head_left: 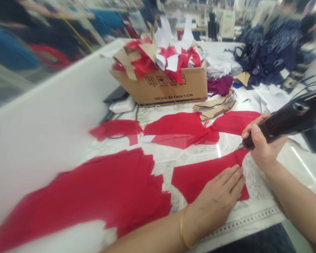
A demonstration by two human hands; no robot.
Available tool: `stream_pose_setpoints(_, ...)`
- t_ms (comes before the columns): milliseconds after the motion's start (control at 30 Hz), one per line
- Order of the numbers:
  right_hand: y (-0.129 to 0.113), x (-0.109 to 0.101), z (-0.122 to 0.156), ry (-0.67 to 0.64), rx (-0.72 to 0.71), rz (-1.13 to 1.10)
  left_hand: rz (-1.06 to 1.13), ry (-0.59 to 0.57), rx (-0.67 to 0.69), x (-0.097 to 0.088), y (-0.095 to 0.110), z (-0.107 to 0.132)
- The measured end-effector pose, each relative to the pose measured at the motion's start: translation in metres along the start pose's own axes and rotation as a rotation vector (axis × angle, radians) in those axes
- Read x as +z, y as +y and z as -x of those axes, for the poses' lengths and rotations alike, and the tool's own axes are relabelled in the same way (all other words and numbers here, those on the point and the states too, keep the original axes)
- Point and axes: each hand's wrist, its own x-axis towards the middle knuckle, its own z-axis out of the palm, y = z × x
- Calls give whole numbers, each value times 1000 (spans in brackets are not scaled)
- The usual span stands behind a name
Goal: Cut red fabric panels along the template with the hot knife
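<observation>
My left hand point(221, 193) lies flat on a cut piece of red fabric point(200, 174), fingers stretched out together. In my right hand point(265, 147) is a black handheld power tool point(292, 114) with a narrow metal tip, gripped near its front end. The tip points down at the far right edge of that same fabric piece; whether it touches cannot be made out. To the left spreads a larger stack of red fabric point(94, 189) with stepped edges. Beyond my hands lie more red cut pieces point(176, 126).
A cardboard box point(163, 91) heaped with red, white and brown scraps stands at the back. Brown paper pattern strips point(217, 107), a maroon cloth point(219, 85) and a dark blue garment pile point(271, 56) lie right of it. A measuring tape point(247, 219) runs along the near table edge.
</observation>
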Motion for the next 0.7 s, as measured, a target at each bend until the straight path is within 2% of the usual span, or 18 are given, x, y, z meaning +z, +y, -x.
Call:
stream_pose_setpoints(233, 4, -15, -13, 162, -3, 70, 17, -11, 10, 3, -2, 3)
stream_pose_setpoints(367, 5, -19, -15, 177, 18, 81, 1, 6, 15, 3, 0, 1)
stream_pose_setpoints(467, 5, -19, -15, 158, 16, 84, -24, 42, 22, -5, -1, -1)
stream_pose_setpoints(600, 6, -20, -17, 202, -33, 74, -107, 89, -93, -25, -25, 7)
stream_pose_setpoints(700, 8, -22, -19, 223, -78, 73, -175, 40, -260, -41, -53, 22)
